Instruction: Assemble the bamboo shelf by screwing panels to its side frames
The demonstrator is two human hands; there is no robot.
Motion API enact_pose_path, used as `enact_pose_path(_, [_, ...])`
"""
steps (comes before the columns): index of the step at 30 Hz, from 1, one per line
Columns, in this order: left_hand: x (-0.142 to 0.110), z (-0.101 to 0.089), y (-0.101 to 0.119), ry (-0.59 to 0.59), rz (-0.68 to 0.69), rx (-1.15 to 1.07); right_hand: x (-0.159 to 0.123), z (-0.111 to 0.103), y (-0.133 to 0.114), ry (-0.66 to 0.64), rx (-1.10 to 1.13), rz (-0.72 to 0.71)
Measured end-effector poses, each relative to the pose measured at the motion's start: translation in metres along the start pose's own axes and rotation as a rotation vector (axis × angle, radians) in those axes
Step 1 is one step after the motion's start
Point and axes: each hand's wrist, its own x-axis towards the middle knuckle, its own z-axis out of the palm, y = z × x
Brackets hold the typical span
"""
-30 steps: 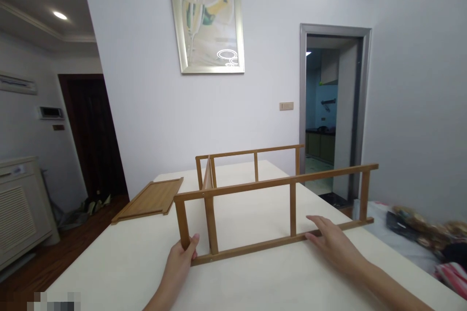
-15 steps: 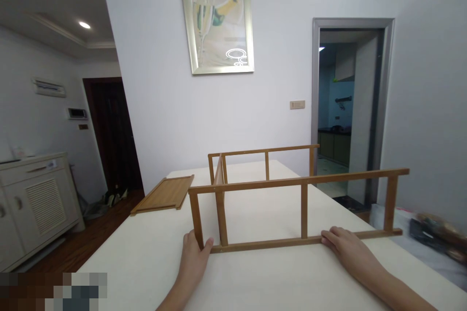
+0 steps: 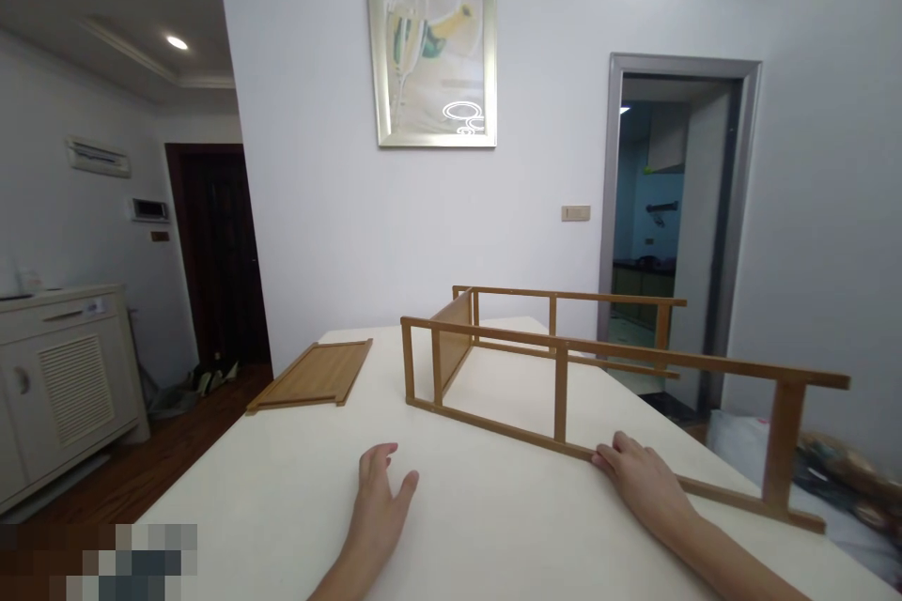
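Note:
A brown wooden shelf frame lies on its side on the table, its two ladder-like sides joined by one panel near the left end. My right hand grips the lower rail of the near side, with fingers over the rail. Apart from the frame, my left hand hovers over the tabletop, thumb and fingers spread with nothing between them. A separate wooden shelf board lies flat at the table's left side.
The white table reaches to the wall, where a framed picture hangs. Bagged items lie beyond the table's right edge. At the left stands a white cabinet, and a doorway opens at the back right.
My left hand has let go of the frame's left end. The frame has turned, its left end swinging away from me and its right end coming nearer, with my right hand still on the rail.

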Motion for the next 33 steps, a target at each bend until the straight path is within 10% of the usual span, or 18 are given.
enact_pose_path(9, [-0.006,-0.005,0.013,-0.135,0.073,0.063,0.009,0.004,-0.04,0.056,0.161,-0.01])
enact_pose_path(17, [-0.018,0.019,0.06,-0.501,0.117,0.247,0.003,0.005,-0.037,0.092,0.144,-0.008])
enact_pose_path(26, [-0.038,0.145,0.174,-0.738,0.364,0.105,-0.002,-0.031,-0.022,0.562,0.16,-0.081])
enact_pose_path(33, [-0.062,0.233,0.201,-0.833,0.382,-0.035,-0.009,-0.064,-0.001,0.85,0.131,-0.116])
